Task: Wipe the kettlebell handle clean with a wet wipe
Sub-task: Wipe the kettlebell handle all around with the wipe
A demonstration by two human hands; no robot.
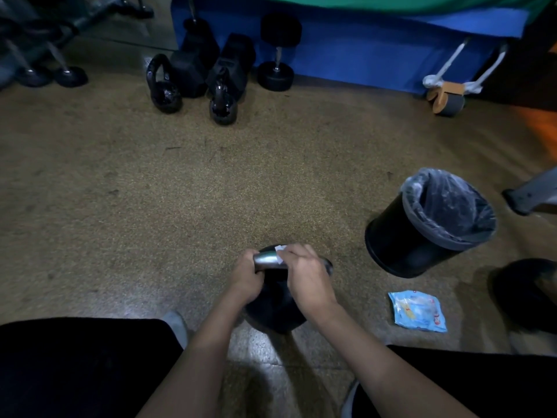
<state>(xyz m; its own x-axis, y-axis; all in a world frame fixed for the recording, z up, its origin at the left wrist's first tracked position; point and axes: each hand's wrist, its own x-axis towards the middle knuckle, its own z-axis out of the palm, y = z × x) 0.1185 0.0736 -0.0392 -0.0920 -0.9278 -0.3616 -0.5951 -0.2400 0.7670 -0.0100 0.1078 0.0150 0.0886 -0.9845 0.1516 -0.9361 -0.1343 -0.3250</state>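
A black kettlebell (275,309) stands on the floor between my knees, its metal handle (266,260) on top. My left hand (246,277) grips the left end of the handle. My right hand (304,274) wraps the right part of the handle with a white wet wipe (281,252) under its fingers; only a corner of the wipe shows.
A light-blue wet wipe packet (417,310) lies on the floor to the right. A black bin (428,221) with a plastic liner stands beyond it. Two kettlebells (164,84) and dumbbells (277,52) sit at the back by a blue mat.
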